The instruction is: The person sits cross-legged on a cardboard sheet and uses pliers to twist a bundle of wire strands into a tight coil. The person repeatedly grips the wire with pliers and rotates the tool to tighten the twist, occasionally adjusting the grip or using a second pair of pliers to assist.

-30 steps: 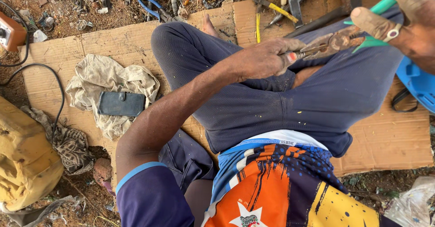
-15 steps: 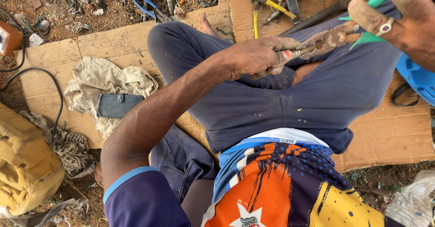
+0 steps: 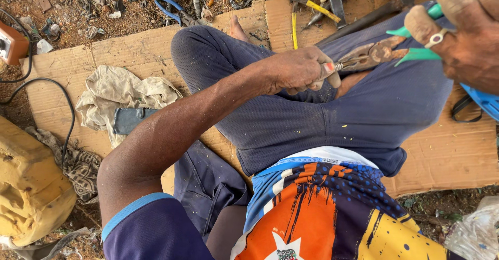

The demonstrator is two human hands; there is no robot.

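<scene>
I sit on flattened cardboard (image 3: 130, 52) with my legs in dark blue trousers. My left hand (image 3: 299, 70) is closed round the handles of rusty pliers (image 3: 364, 57), whose jaws point right. My right hand (image 3: 462, 36), at the top right corner, grips a green-handled tool (image 3: 416, 55) and a small metal ring (image 3: 435, 38) sits against a finger. The pliers' jaws meet the green tool just above my thigh. What the jaws bite on is hidden.
A crumpled beige rag (image 3: 119, 94) with a dark pouch (image 3: 132, 120) lies on the cardboard at left. A yellow container (image 3: 28, 187) stands lower left. Blue-handled pliers (image 3: 169, 8), a yellow-handled tool (image 3: 317, 8) and a long hammer (image 3: 364, 18) lie along the top.
My left hand with the pliers has stayed against the green tool; both hands shifted only slightly. The view has tilted a little.
</scene>
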